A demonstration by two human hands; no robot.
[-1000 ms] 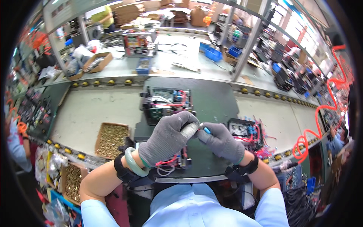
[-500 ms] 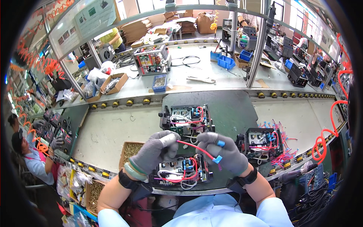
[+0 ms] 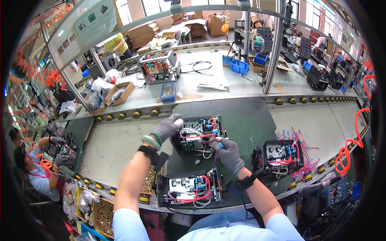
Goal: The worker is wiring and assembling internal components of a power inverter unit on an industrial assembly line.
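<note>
Both hands wear grey gloves and reach over the farther open electronic unit (image 3: pixel 197 132), which holds a circuit board with white and red wires. My left hand (image 3: pixel 168 127) rests at this unit's left end, its fingers curled down; what they grip is hidden. My right hand (image 3: pixel 228 153) pinches a red wire (image 3: pixel 215 141) with blue terminals at the unit's front right side. A second open unit (image 3: pixel 189 188) of the same kind sits nearer my body. A third open unit (image 3: pixel 281 154) stands to the right.
Many loose red wires with blue ends (image 3: pixel 307 154) lie right of the third unit. A green board (image 3: pixel 245 116) lies beneath the units. A box of brass-coloured small parts (image 3: pixel 149 180) is under my left forearm. An orange coiled hose (image 3: pixel 341 154) hangs right. A co-worker (image 3: pixel 40 172) works far left.
Both hands have moved away from my body, from above the nearer unit to the farther one. The red wire, earlier stretched between them, is now down at the farther unit in my right hand.
</note>
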